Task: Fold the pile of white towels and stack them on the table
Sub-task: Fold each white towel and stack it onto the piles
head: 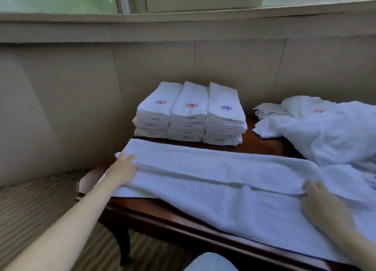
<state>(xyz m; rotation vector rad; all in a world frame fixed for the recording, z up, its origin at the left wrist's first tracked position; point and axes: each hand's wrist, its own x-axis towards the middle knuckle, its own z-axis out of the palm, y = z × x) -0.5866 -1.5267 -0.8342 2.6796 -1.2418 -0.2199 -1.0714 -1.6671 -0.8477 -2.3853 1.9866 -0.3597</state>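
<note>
A long white towel (213,181) lies spread lengthwise across the dark wooden table (183,219), with both long edges folded in to meet along its middle. My left hand (122,171) rests on the towel's left end, fingers holding the folded edge. My right hand (323,203) presses on the right end at the same fold line. Behind the towel stand three stacks of folded white towels (190,116) with red and blue embroidered marks. A loose pile of unfolded white towels (329,132) lies at the right.
A beige padded wall (81,87) rises behind and left of the table, with a window sill (183,18) above. Striped carpet (30,205) covers the floor at the left. My knee in light fabric (209,262) shows at the bottom.
</note>
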